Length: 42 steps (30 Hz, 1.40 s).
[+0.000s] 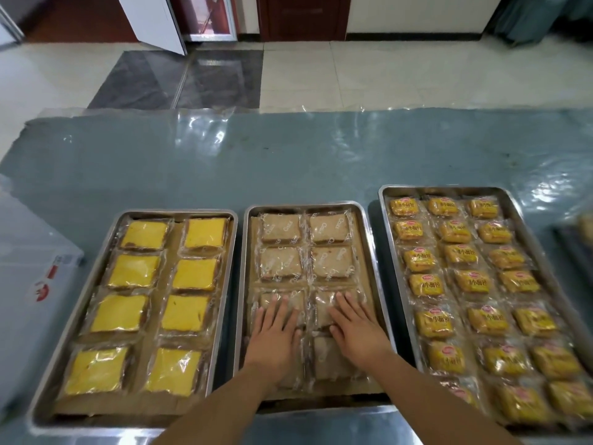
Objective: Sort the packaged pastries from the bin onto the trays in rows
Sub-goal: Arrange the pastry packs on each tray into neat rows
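Already rowed, the clear-wrapped brown pastry squares (280,232) fill the middle steel tray (369,252); the left hand (272,335) and right hand (356,329) press flat, fingers straight, on the third row. Slippery film could slide under them, skewing neighbours just beyond the fingertips.

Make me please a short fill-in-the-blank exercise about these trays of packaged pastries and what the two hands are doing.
1. Both hands rest flat on pastries in the ____ tray.
2. The left tray holds packaged cakes with ____ tops.
3. The right tray has its small packets in ____ columns.
4. The left hand and right hand have their fingers ____, not curled.

Missing words: middle; yellow; three; straight
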Each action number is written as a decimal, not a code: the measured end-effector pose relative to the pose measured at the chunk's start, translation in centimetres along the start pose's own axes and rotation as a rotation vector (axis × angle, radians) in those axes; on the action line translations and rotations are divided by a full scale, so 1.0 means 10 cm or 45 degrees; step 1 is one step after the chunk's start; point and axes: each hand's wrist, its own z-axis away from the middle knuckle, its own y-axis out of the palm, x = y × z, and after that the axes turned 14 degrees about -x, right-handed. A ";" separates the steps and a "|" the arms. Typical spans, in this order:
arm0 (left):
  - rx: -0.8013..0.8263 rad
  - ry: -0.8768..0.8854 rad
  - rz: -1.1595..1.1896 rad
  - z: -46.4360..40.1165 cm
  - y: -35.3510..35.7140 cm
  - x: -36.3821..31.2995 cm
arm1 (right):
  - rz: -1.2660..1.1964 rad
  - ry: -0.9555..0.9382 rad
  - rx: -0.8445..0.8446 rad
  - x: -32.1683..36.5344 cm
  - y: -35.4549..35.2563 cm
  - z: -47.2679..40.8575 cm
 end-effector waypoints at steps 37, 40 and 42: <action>0.106 0.161 -0.054 0.68 0.14 -0.10 | -0.027 -0.073 0.124 0.12 -0.11 0.96; 0.092 0.232 -0.106 0.68 0.05 -0.09 | -0.028 -0.045 0.107 0.18 -0.21 0.96; 0.078 0.280 -0.108 0.68 -0.07 -0.09 | -0.042 -0.024 0.090 0.23 -0.28 0.97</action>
